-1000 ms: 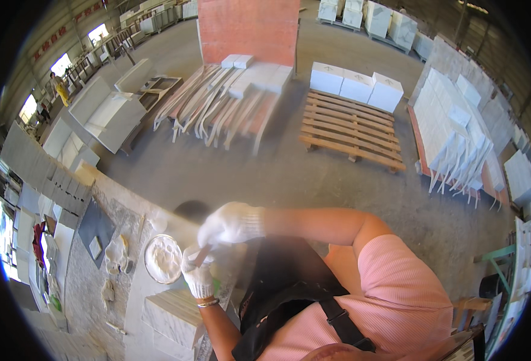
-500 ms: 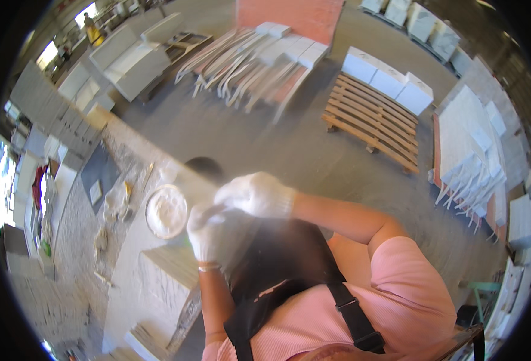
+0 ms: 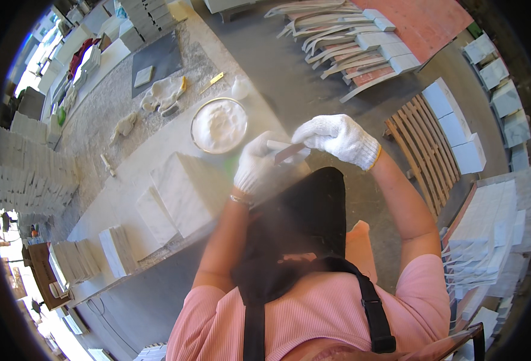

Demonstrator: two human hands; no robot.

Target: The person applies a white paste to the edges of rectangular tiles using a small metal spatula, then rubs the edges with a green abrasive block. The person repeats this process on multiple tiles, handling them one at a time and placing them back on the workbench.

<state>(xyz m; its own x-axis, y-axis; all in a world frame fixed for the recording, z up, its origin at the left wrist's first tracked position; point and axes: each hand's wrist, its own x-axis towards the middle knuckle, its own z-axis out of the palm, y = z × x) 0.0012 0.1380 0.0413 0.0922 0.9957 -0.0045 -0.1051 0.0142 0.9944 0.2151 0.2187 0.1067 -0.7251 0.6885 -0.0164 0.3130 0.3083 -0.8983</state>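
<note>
Left hand (image 3: 258,167) grips a small white strip (image 3: 279,145) at frame centre. Right hand (image 3: 337,135) pinches a thin brown tool (image 3: 289,153) against it, steadying it over the lap beside the bowl (image 3: 219,125).

Two gloved hands (image 3: 259,168) (image 3: 337,135), one round bowl (image 3: 219,125) of white powder, one wooden pallet (image 3: 419,153).

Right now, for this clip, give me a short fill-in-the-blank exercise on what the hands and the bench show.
1. Both hands wear ____ knit gloves.
2. The left hand and the right hand together hold a small pale ____ piece.
3. The round bowl on the bench holds a ____ powder.
4. The person's shirt is ____.

Missing words: white; stone; white; pink
</note>
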